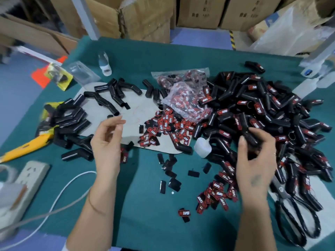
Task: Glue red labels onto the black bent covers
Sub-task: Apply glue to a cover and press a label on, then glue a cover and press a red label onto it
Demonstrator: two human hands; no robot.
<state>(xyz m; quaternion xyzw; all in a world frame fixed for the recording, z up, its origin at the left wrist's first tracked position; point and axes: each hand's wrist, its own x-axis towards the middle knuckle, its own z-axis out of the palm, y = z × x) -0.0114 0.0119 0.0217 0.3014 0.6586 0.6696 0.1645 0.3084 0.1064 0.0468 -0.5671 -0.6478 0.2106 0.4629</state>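
My right hand (253, 160) grips a black bent cover (251, 137) at the near edge of a big heap of labelled covers (272, 113) on the right. Held above the grey mat (143, 109), my left hand (107, 140) is empty, its fingers loosely curled and apart. Plain black covers (72, 120) lie in a pile to its left and more lie at the back (116, 91). Loose red labels (166, 127) are spread on the mat's right end, and another cluster of labels (215, 194) lies near my right wrist. A small white glue bottle (203, 147) lies between the hands.
Clear bags of labels (186, 95) sit behind the loose ones. A white bottle (105, 64) stands at the back. A yellow utility knife (23, 147), a power strip (30, 178) and a white cable (68, 185) lie left. Black scissors (297, 214) lie near right. Cardboard boxes (145, 17) line the far edge.
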